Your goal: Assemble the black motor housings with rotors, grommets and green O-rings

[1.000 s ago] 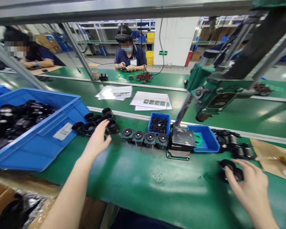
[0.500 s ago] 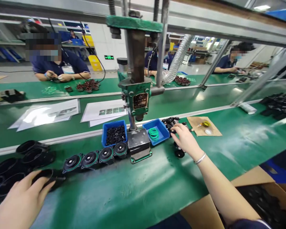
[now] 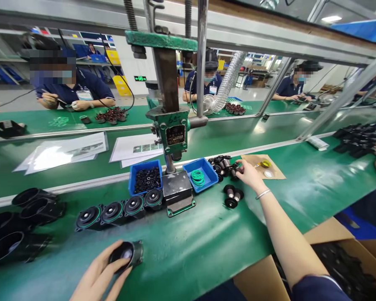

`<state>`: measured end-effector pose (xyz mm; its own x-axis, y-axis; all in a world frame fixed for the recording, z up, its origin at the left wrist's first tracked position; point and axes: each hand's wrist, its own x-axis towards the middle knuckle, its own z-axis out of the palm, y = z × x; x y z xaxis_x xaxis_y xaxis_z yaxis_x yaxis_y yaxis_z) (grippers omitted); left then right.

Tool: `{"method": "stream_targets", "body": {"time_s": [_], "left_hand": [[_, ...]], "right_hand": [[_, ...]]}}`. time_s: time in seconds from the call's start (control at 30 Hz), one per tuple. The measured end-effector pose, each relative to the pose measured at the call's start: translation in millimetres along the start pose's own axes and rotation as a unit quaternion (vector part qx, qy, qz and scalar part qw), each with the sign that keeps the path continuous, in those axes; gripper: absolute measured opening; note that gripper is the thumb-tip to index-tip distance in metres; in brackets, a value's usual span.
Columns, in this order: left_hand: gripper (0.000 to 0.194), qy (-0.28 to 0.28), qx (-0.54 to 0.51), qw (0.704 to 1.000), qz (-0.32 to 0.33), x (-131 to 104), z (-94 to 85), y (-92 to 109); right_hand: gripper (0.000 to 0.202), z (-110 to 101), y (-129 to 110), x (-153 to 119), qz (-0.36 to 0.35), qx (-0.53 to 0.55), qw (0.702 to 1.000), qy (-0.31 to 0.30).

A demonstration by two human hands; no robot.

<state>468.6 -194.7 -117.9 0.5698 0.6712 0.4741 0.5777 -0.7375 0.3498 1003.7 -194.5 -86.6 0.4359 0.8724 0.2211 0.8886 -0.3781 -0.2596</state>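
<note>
My left hand is closed on a black cylindrical housing, its open end facing my palm, above the front of the green bench. At the back, my right hand pinches a black disc-ended rotor at the edge of a pile of similar parts. Several more rotors lie just in front of it. Other black housings are grouped at the left. A row of black housings with green rings stands in the middle, left of the press base.
A green press rises at the centre. Blue bins hold small black rings and green rings. Brown cardboard carries a yellow container. An open carton stands at the lower right. Co-workers sit across the bench.
My left hand has brought a housing rightward from the group at the left. My right hand has shifted slightly right and pinches a rotor by the pile. The view has turned a little.
</note>
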Motion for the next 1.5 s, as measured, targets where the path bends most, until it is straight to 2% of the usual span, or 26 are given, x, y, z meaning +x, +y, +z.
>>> {"method": "stream_targets", "body": {"time_s": [0.1,0.17,0.37,0.57,0.67,0.83,0.93,1.0,1.07,1.1,1.17,1.2,1.23,1.3,1.37,1.4,1.43,1.5], "left_hand": [[0.015,-0.015,0.009,1.0,0.019,19.2,6.1,21.7],[0.015,-0.027,0.01,0.999,0.033,27.3,11.2,29.5],[0.014,-0.017,0.019,0.999,0.041,32.5,21.9,31.4],[0.013,-0.013,0.032,0.999,0.04,30.1,20.8,32.6],[0.013,-0.013,0.034,0.999,0.029,30.1,20.5,34.7],[0.012,-0.006,0.036,0.999,-0.001,31.3,24.7,38.4],[0.012,0.002,0.042,0.999,-0.012,30.8,24.2,42.1],[0.019,0.033,0.053,0.998,-0.017,30.1,21.6,48.6],[0.033,0.081,0.042,0.996,-0.023,30.2,19.8,61.2],[0.04,0.095,0.016,0.995,-0.027,31.1,20.3,70.1],[0.048,0.069,-0.099,0.991,-0.051,35.7,25.3,91.8],[0.05,0.032,-0.187,0.979,-0.078,39.6,29.9,103.4],[0.049,-0.009,-0.286,0.951,-0.117,44.5,35.3,114.5],[0.042,-0.068,-0.477,0.851,-0.209,55.5,46.8,131.7],[0.031,-0.077,-0.593,0.749,-0.286,64.6,55.4,139.2],[0.028,-0.07,-0.62,0.717,-0.311,67.1,57.7,139.3],[0.027,-0.062,-0.631,0.699,-0.33,68.1,58.6,137.6],[0.028,-0.052,-0.63,0.692,-0.349,65.9,56.4,131.3]], "right_hand": [[0.042,3.7,-0.2,2.7,0.01,-0.02,1.0,-0.016],[0.043,4.4,-2.7,8.0,0.019,-0.04,0.999,-0.021],[0.041,7.4,-6.7,21.8,0.017,-0.079,0.996,-0.049],[0.037,7.0,-3.1,28.4,0.023,-0.06,0.996,-0.054],[0.032,9.1,-7.9,22.3,0.029,-0.029,0.999,-0.022],[0.027,21.2,-15.1,2.2,0.034,0.071,0.994,0.08],[0.027,15.6,-14.1,-0.7,0.063,0.158,0.971,0.171],[0.029,2.6,-19.3,-3.0,0.071,0.218,0.945,0.235],[0.028,-12.7,-36.5,-14.1,0.05,0.267,0.924,0.271],[0.027,-18.8,-50.5,-24.7,0.026,0.294,0.917,0.269],[0.025,-23.6,-87.3,-56.2,-0.04,0.371,0.904,0.21],[0.024,-21.3,-107.9,-75.8,-0.08,0.456,0.876,0.135],[0.022,-15.9,-127.9,-96.6,-0.109,0.528,0.841,0.046],[0.018,1.1,-160.6,-136.4,-0.126,0.599,0.788,-0.064],[0.017,20.3,-177.5,-166.0,-0.12,0.611,0.774,-0.118],[0.02,28.3,-179.8,-175.0,-0.121,0.607,0.774,-0.133],[0.024,34.3,-178.9,-180.0,-0.126,0.6,0.777,-0.141],[0.03,39.9,-171.6,-179.9,-0.149,0.583,0.783,-0.155]]}}
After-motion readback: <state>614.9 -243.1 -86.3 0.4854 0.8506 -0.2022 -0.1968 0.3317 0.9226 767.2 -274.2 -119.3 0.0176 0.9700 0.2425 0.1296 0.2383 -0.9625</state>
